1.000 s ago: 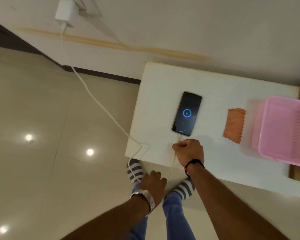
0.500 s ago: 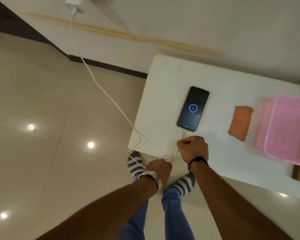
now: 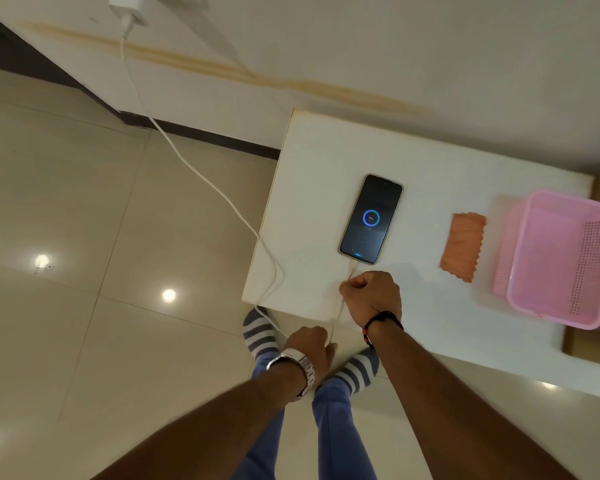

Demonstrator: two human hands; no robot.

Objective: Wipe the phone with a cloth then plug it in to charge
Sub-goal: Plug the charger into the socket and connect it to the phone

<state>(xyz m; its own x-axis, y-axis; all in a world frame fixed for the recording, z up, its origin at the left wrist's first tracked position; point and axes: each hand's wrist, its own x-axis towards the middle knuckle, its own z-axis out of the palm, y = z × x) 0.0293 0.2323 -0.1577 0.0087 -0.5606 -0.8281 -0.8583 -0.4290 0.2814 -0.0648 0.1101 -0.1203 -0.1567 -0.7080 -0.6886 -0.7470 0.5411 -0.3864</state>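
Observation:
A black phone (image 3: 371, 219) lies face up on the white table (image 3: 326, 161), its screen showing a blue charging ring. A white cable (image 3: 201, 174) runs from the wall charger (image 3: 129, 6) across the floor side, loops at the table's edge and enters the phone's near end. My right hand (image 3: 369, 294) rests on the table just below the phone, fingers closed on the cable. My left hand (image 3: 310, 344) hangs below the table edge, pinching the same cable lower down. An orange cloth (image 3: 462, 245) lies flat to the right of the phone.
A pink plastic basket (image 3: 565, 258) stands at the table's right end, beside the cloth. The table stands against a white wall with a yellowish stain. Glossy beige floor tiles spread to the left. My striped socks (image 3: 260, 332) stand under the table's near edge.
My left hand has risen toward the table edge and closed on the cable. My right hand keeps its hold by the phone. The view has shifted slightly.

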